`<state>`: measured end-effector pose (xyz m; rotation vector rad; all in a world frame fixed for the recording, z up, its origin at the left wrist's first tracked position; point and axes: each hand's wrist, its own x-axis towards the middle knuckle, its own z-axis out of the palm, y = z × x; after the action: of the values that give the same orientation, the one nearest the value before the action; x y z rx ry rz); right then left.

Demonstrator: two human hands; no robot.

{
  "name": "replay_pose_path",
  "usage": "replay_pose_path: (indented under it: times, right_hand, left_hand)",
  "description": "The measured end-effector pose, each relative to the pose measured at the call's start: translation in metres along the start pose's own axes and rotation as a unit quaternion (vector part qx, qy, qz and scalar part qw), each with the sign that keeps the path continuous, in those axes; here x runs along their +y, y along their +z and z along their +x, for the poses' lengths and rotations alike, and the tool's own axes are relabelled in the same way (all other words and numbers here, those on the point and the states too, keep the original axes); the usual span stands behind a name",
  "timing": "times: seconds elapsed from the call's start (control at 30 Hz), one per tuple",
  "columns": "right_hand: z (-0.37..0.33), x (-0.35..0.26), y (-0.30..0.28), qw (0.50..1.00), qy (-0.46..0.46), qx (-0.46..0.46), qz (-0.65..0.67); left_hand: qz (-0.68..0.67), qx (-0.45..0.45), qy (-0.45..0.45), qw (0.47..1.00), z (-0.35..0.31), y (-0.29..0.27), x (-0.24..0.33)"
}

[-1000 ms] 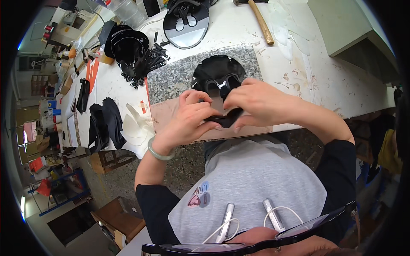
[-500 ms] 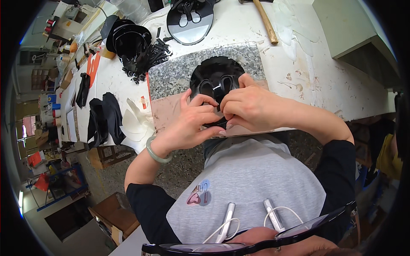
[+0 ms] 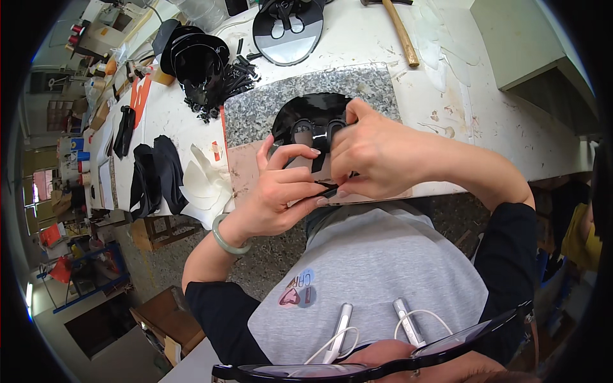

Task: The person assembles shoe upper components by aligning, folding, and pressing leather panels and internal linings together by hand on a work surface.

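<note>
A glossy black leather-like piece (image 3: pixel 306 108), rounded at its far end and with two loop-shaped openings at its middle, lies in front of me; it resembles a shoe upper. My left hand (image 3: pixel 284 191) holds the near edge of this black piece between thumb and index finger, the other fingers curled above it. From the right, my right hand (image 3: pixel 370 153) pinches the same edge close beside the left fingertips. Its fingers hide the piece's right part. A narrow black strap (image 3: pixel 318 159) shows between the hands.
Under the work is a speckled stone slab (image 3: pixel 249 121) with a pinkish near part. Beyond it stand a similar black-and-grey piece (image 3: pixel 287 45), stacked glossy black pieces (image 3: pixel 198 57) and a hammer (image 3: pixel 402 35). Black fabric pieces (image 3: pixel 156 172) and white sheets (image 3: pixel 204 179) lie left; a grey-green box (image 3: pixel 517 45) stands right.
The black piece has turned and shifted slightly left. Both hands moved with it; the left hand came a little lower and left, its fingers more lifted, and the strap now shows more.
</note>
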<state>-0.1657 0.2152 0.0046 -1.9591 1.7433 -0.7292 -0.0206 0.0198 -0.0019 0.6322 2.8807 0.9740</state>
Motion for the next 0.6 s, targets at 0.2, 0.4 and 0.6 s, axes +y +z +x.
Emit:
replay_pose_path:
  times: [0.2,0.4,0.6]
  right_hand:
    - [0.027,0.012,-0.006,0.979,0.054,-0.194,0.023]
    - [0.033,0.031,0.026,0.989,0.064,-0.135,-0.021]
    - [0.045,0.044,0.033,0.991,0.072,-0.109,-0.029]
  left_hand:
    - [0.098,-0.031,0.049,0.993,0.004,-0.020,-0.006]
    - [0.121,-0.056,-0.024,0.991,-0.016,-0.016,-0.035]
    - [0.074,-0.029,-0.079,0.994,-0.030,-0.006,-0.055]
